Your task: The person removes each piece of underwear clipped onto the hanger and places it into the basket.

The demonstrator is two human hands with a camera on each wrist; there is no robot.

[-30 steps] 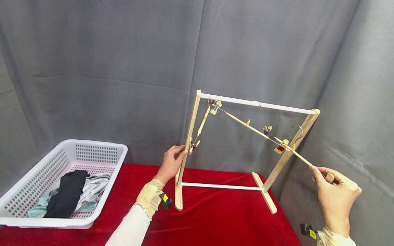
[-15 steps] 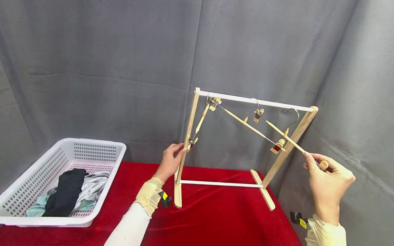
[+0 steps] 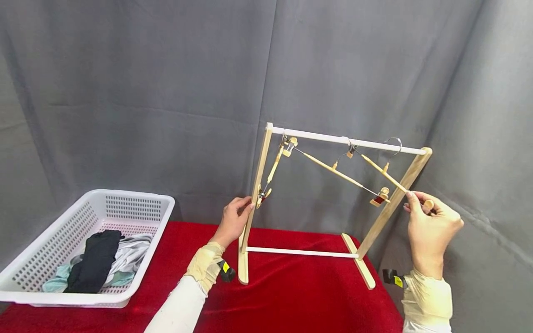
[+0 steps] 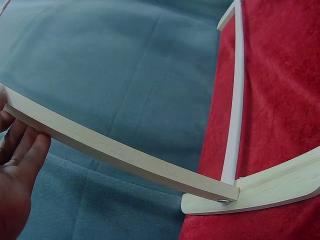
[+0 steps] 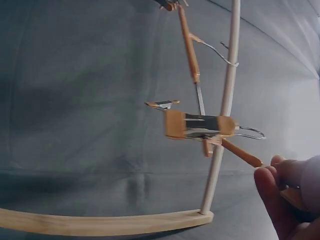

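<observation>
My left hand (image 3: 233, 221) holds the left wooden upright of a small clothes rack (image 3: 260, 162); in the left wrist view its fingers lie against the underside of that upright (image 4: 125, 150). My right hand (image 3: 433, 226) pinches one end of a wooden clip hanger (image 3: 383, 172), which slants up and left from the fingers. Its metal hook overlaps the white top rail (image 3: 374, 145) near the right end. In the right wrist view, the hanger's bar (image 5: 245, 153) runs from my fingertips toward the rail. A second clip hanger (image 3: 333, 170) and a third hanger (image 3: 275, 166) hang from the rail.
A white plastic basket (image 3: 164, 217) stands at the left, holding black cloth (image 3: 96, 259), grey-white cloth (image 3: 127, 254) and pale green cloth (image 3: 58, 277). A red cloth (image 3: 308, 296) covers the table. Grey curtains (image 3: 166, 83) hang behind and at the right.
My right hand has moved up and left with the clip hanger, bringing its hook up from below the rail to the rail's height. My left hand stays on the upright.
</observation>
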